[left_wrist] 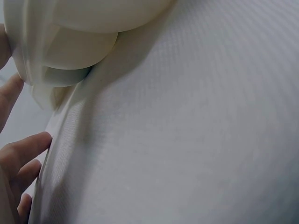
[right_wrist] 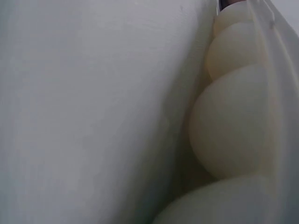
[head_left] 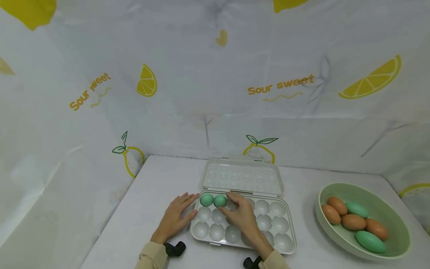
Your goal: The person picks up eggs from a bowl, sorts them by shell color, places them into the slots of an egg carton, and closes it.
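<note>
An egg carton (head_left: 215,243) of pale plastic lies with its lid folded back. Two green eggs sit side by side in its far row: one green egg (head_left: 206,200) in the left corner cup, another green egg (head_left: 220,201) beside it. My right hand (head_left: 240,216) reaches over the carton and pinches the second egg between thumb and forefinger. With fingers extended, my left hand (head_left: 176,216) touches the carton's left edge. In the left wrist view, the left fingers (left_wrist: 28,149) show beside the carton's rounded underside. The right wrist view shows only the carton's cups (right_wrist: 233,121) from below.
At the right stands a light green bowl (head_left: 396,231) holding several brown eggs (head_left: 354,222) and green eggs (head_left: 370,241). Behind the carton's clear lid (head_left: 242,175), a lemon-printed sheet (head_left: 201,86) hangs at the back of the white table (head_left: 158,175).
</note>
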The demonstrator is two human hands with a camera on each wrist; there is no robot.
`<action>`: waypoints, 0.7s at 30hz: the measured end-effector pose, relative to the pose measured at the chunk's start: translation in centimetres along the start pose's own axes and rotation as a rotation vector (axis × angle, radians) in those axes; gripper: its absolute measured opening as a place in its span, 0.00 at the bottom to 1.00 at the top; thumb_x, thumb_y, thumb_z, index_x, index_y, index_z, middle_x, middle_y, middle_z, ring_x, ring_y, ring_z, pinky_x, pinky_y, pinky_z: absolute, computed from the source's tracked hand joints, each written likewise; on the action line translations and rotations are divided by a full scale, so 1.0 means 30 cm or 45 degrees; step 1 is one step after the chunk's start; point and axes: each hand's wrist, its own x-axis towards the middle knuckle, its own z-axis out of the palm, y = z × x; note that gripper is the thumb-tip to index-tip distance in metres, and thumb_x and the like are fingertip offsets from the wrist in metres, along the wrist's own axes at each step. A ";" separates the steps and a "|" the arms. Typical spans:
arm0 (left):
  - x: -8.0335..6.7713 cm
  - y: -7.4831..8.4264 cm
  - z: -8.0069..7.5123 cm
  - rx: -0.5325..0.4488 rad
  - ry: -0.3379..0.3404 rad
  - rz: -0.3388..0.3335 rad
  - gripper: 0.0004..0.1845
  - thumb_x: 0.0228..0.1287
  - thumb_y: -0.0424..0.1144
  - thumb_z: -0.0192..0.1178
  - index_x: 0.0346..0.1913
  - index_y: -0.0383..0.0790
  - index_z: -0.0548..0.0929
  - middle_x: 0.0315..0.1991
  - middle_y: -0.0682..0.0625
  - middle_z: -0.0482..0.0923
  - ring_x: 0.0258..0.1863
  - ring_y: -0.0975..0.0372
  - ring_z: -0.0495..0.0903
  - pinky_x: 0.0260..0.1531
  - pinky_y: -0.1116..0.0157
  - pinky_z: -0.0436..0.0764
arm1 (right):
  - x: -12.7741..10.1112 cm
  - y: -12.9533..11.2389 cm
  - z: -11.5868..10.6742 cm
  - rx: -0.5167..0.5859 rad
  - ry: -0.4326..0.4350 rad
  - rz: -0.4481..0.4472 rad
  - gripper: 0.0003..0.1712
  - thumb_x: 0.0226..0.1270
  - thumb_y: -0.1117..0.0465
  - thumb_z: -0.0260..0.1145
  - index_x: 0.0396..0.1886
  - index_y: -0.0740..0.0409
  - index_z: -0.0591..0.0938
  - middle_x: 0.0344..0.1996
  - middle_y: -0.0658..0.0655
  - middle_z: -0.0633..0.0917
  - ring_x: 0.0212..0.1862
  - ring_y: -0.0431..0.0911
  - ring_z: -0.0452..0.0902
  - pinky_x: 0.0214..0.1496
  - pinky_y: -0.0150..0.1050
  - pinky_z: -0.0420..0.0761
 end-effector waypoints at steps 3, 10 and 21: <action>-0.001 0.004 -0.003 -0.009 -0.002 -0.003 0.29 0.69 0.53 0.62 0.73 0.61 0.74 0.66 0.49 0.81 0.71 0.46 0.75 0.72 0.40 0.70 | -0.005 -0.009 -0.023 0.032 -0.010 0.015 0.31 0.50 0.67 0.82 0.56 0.71 0.84 0.56 0.69 0.86 0.61 0.63 0.83 0.64 0.44 0.83; -0.005 0.004 -0.003 -0.010 0.013 0.005 0.29 0.69 0.52 0.62 0.73 0.59 0.74 0.66 0.47 0.81 0.70 0.44 0.75 0.72 0.38 0.70 | -0.017 -0.024 -0.095 0.103 -0.025 0.030 0.28 0.50 0.74 0.80 0.54 0.71 0.85 0.54 0.67 0.87 0.61 0.62 0.82 0.63 0.40 0.84; -0.002 0.010 -0.003 -0.041 0.005 -0.008 0.29 0.70 0.52 0.62 0.73 0.59 0.74 0.67 0.46 0.80 0.71 0.43 0.74 0.73 0.37 0.68 | -0.039 -0.025 -0.327 -0.020 0.114 -0.110 0.26 0.48 0.74 0.81 0.50 0.73 0.86 0.51 0.69 0.88 0.55 0.31 0.82 0.57 0.24 0.83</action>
